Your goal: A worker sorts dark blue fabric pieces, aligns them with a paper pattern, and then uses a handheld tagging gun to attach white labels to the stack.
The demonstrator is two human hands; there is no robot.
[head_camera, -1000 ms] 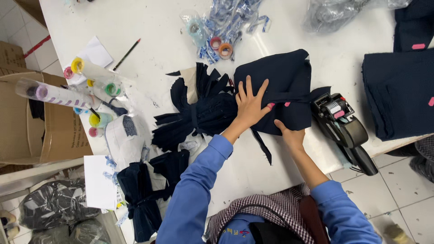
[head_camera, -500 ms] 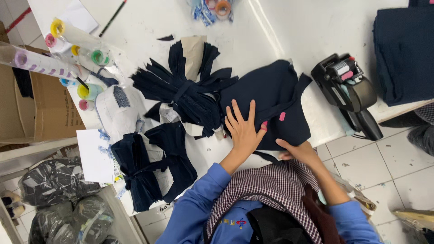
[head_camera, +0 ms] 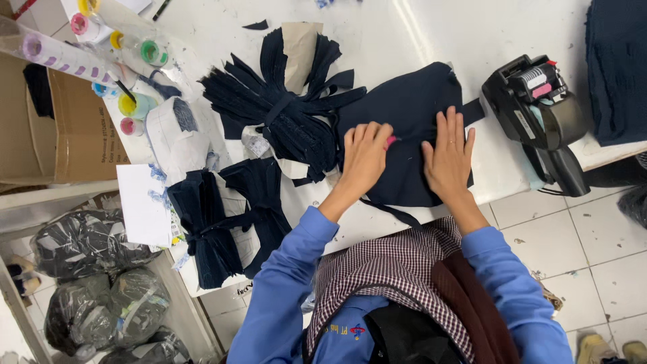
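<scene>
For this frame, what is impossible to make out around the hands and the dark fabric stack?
- Head view: the small pink thing on the flat navy fabric piece is mostly hidden by the left hand.
- The fabric under the right hand is covered by the palm.
- The folded navy cloth pile is cut off by the right edge.
- The label on the black handheld labelling gun is too small to make out.

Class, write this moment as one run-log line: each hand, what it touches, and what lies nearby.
left hand: flat on dark fabric piece | right hand: flat on same piece | left of it: tied fabric bundle | right: black labelling gun
</scene>
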